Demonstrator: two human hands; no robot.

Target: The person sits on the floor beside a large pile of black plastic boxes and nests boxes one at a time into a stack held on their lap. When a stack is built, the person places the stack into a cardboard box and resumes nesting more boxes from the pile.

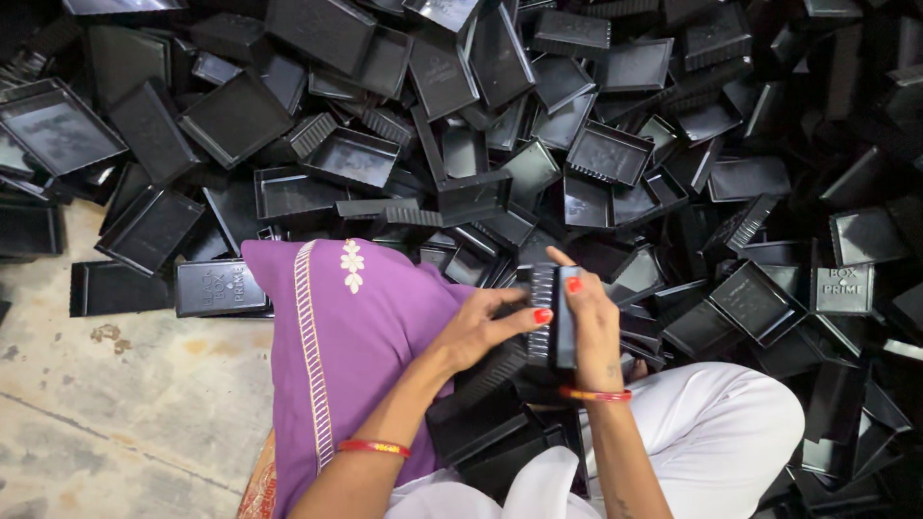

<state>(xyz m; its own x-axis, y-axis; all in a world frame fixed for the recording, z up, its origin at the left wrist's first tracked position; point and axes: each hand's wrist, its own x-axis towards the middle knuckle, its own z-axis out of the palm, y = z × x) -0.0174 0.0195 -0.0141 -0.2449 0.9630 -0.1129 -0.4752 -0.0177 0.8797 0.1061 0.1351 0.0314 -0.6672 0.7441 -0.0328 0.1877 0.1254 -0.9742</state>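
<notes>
Both my hands hold a small stack of black plastic trays (551, 317) on edge, just above my lap. My left hand (481, 327) grips the stack's left side, its thumb lying across the ribbed rim. My right hand (591, 322) wraps the right side, fingers on top. A red bangle circles each wrist. Under the hands lie more black trays (481, 432), between my knees.
A big heap of loose black rectangular trays (538, 125) fills the floor ahead and to the right. A purple cloth with a white embroidered band (336, 327) covers my left knee, white trousers (721, 423) the right. Bare concrete floor (125, 404) shows at the left.
</notes>
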